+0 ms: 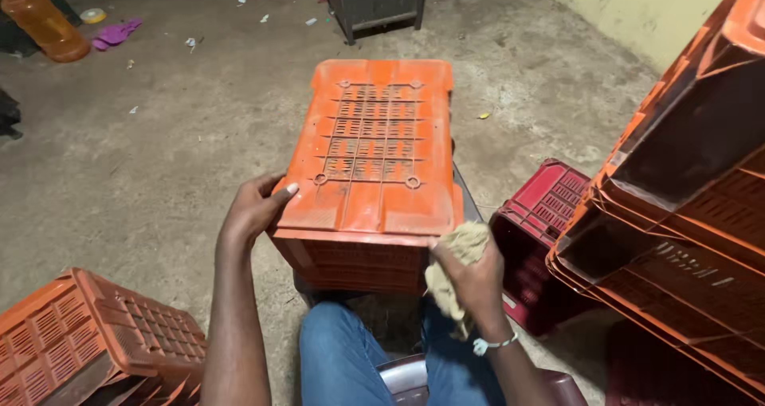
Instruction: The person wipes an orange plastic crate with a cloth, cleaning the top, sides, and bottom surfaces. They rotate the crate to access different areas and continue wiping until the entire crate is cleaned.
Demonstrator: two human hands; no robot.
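Head view: left hand [253,208], fingers spread, grips the near left corner of an upturned orange crate [372,167]; right hand [470,282], fingers closed around a beige rag [456,264], presses it to the crate's near edge, beside a dark red crate [546,215].

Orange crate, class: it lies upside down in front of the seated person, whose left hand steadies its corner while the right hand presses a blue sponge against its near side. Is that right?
Not quite. The right hand holds a beige rag, not a blue sponge, as the head view shows. The rest stands: the orange crate lies upside down, the left hand on its corner.
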